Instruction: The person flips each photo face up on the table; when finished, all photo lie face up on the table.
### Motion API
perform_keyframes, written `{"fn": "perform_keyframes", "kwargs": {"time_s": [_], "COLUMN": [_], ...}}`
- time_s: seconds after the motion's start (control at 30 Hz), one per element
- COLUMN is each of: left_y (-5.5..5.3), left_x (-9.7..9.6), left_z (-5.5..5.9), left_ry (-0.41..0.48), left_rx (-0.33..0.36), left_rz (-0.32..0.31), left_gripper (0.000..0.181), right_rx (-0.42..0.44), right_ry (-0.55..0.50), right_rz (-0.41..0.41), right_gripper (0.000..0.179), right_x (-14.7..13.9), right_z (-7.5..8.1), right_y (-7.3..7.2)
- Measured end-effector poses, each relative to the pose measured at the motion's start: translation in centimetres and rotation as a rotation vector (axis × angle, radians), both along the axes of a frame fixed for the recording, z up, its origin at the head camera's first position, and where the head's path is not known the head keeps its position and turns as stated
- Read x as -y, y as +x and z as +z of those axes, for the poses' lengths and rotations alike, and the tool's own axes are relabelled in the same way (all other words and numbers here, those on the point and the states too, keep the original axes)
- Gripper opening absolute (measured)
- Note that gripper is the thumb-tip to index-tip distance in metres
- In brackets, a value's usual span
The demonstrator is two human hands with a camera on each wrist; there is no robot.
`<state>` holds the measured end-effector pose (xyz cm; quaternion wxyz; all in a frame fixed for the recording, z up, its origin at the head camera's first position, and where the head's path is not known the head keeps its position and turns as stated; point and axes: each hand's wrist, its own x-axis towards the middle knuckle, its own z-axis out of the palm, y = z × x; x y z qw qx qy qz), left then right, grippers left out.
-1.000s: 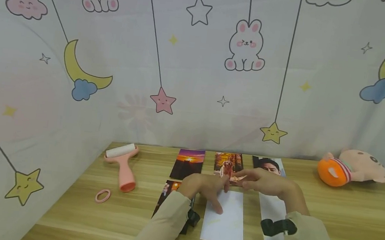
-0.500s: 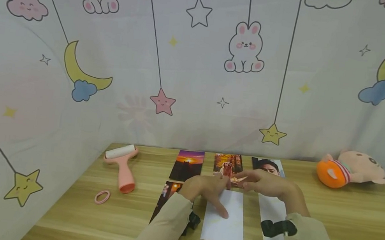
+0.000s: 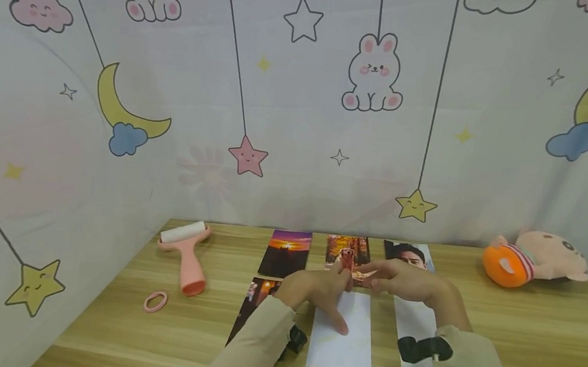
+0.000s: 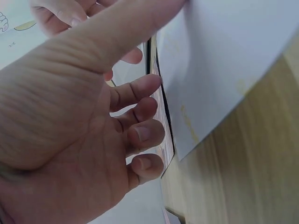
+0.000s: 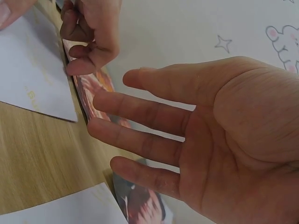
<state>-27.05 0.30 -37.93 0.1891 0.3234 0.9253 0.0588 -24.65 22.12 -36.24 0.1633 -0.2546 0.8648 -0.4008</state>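
Note:
A white face-down photo card (image 3: 340,356) lies on the table in the middle, with a dog photo (image 3: 349,248) just beyond it. My left hand (image 3: 317,290) has its thumb over the white card and its loosely bent fingers by the card's far edge; in the left wrist view the thumb tip meets the sheet (image 4: 224,60) at the frame's top. My right hand (image 3: 407,280) reaches in from the right, its fingers (image 5: 140,140) extended beside the dog photo and holding nothing. Whether its fingertips touch the photo, I cannot tell.
A sunset photo (image 3: 286,254) and a portrait photo (image 3: 409,255) lie along the back. Another white card (image 3: 414,334) is under my right forearm, a dark photo (image 3: 251,304) by my left sleeve. A pink lint roller (image 3: 190,259), pink ring (image 3: 155,302) and plush toy (image 3: 539,260) lie outward.
My left thumb has shifted a little to the right and nearer over the white card. The right hand has stayed almost still; the photos lie as before.

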Motion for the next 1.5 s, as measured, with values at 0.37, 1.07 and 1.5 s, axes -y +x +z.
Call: {"fn": "perform_keyframes", "kwargs": {"time_s": [0.37, 1.07, 1.5], "left_y": [-0.3, -2.0, -1.9], "left_x": [-0.3, 2.1, 2.0], "left_z": [0.1, 1.5, 1.5], "left_ry": [0.042, 0.515, 0.605], "left_rx": [-0.026, 0.108, 0.155], "left_rz": [-0.034, -0.123, -0.106], "left_gripper": [0.093, 0.020, 0.034], "right_rx": [0.030, 0.057, 0.092], "right_ry": [-0.005, -0.015, -0.064], "right_rz": [-0.006, -0.058, -0.051], "right_gripper": [0.042, 0.048, 0.056], "right_x": [-0.7, -0.1, 0.2], "right_z": [-0.5, 0.1, 0.5], "right_y": [-0.1, -0.1, 0.2]}}
